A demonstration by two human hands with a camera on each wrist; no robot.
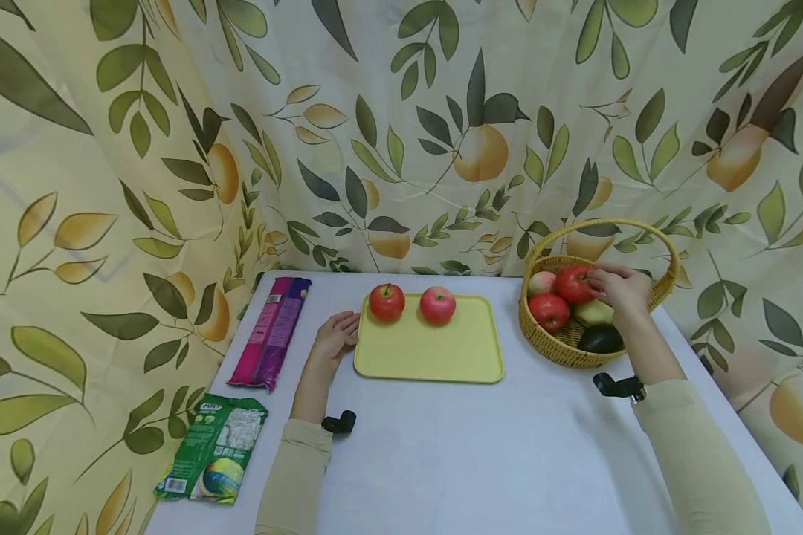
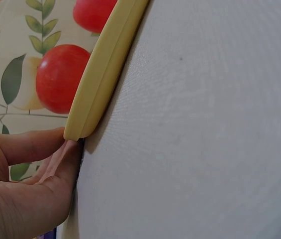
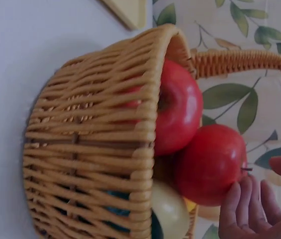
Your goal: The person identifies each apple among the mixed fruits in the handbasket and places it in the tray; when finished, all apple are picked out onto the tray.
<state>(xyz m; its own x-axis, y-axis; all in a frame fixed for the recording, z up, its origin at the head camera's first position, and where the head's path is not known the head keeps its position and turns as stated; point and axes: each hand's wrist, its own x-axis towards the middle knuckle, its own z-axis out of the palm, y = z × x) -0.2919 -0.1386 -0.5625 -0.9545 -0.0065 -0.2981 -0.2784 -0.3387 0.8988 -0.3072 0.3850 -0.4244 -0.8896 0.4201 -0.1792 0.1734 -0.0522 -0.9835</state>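
My left hand (image 1: 334,340) rests beside the left edge of a yellow tray (image 1: 428,357), its thumb and fingertips touching the rim, as the left wrist view also shows. Two red apples, one with a stem (image 1: 387,303) and a pinker one (image 1: 438,305), sit on the tray's far side. Over a wicker basket (image 1: 542,338) at the right, my right hand (image 1: 621,288) reaches in. Its fingertips touch a red apple (image 3: 212,167) near the stem, while the thumb stands apart from it. Another red apple (image 3: 177,109) lies beside that one.
Also in the basket are a pale pink fruit (image 1: 542,282), a yellow-green fruit (image 1: 594,313) and a dark, smooth one (image 1: 601,339). A pink-purple packet (image 1: 272,332) and a green packet (image 1: 217,449) lie along the table's left side. Patterned cloth hangs behind.
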